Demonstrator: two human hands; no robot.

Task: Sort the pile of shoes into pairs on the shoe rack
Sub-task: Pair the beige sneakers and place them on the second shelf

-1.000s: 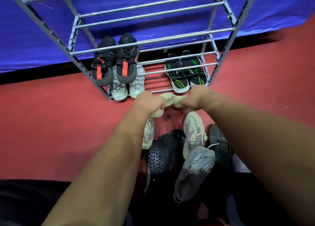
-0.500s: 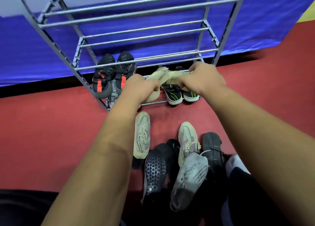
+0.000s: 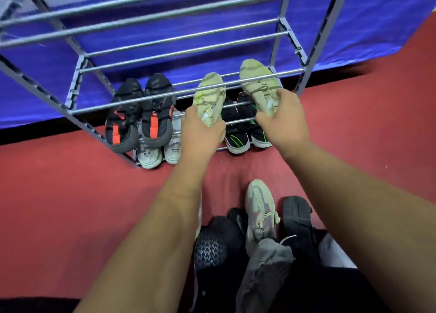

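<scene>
Closest on the red floor [image 3: 70, 194], the unsorted pile [image 3: 236, 272] holds a grey shoe [image 3: 266, 260], a beige sneaker [image 3: 259, 208] and a black shoe with a patterned sole [image 3: 210, 251]. Beyond it, the left hand [image 3: 200, 133] grips the heel of one pale yellow sneaker [image 3: 208, 93], and the right hand [image 3: 283, 121] grips the heel of its mate [image 3: 257, 81]. Both toes point into the right half of the shoe rack [image 3: 77, 110], under a rail. I cannot tell whether the soles rest on the rails yet.

These knit sneakers look light and soft, so the firmer heel seems the best hold.

At the rack's left end sits a black-and-orange pair [image 3: 141, 114], with a white pair [image 3: 160, 152] on the tier below. A black-and-green pair [image 3: 245, 133] sits under the held sneakers.
</scene>
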